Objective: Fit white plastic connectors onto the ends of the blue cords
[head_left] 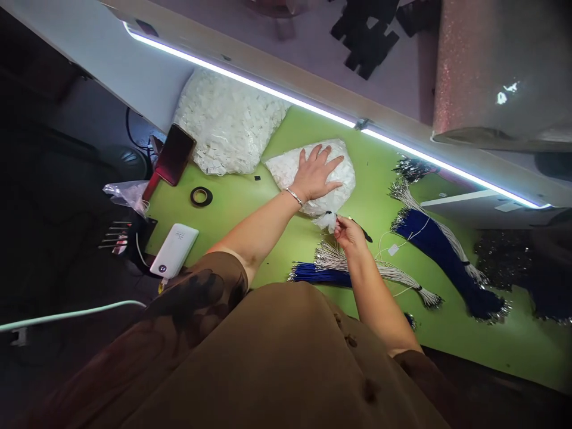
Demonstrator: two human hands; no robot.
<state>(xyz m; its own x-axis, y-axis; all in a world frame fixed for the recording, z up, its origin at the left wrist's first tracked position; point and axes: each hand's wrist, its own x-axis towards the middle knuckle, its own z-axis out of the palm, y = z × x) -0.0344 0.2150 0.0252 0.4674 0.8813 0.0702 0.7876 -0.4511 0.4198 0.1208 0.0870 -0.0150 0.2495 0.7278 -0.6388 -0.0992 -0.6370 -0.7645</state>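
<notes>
My left hand [316, 173] lies flat with spread fingers on top of a clear plastic bag [283, 170] packed with small white pieces. The near end of this bag is gathered and bound with a dark tie [329, 213]. At that bound neck, my right hand [349, 232] has its fingers pinched together by the tie; what exactly lies between the fingertips is too small to make out. A dark, slim tool [364, 231] shows just behind the right hand. Under and beside the right forearm lie bundles of white wires [333, 257] and blue wires [319, 274].
A larger bag of white pieces [227, 122] stands at the back left. Nearby are a phone on a stand [176, 155], black tape roll [201, 196] and white power bank [174, 250]. More blue wire bundles [440, 256] lie right. A lit shelf edge [250, 74] crosses above the green table [250, 232].
</notes>
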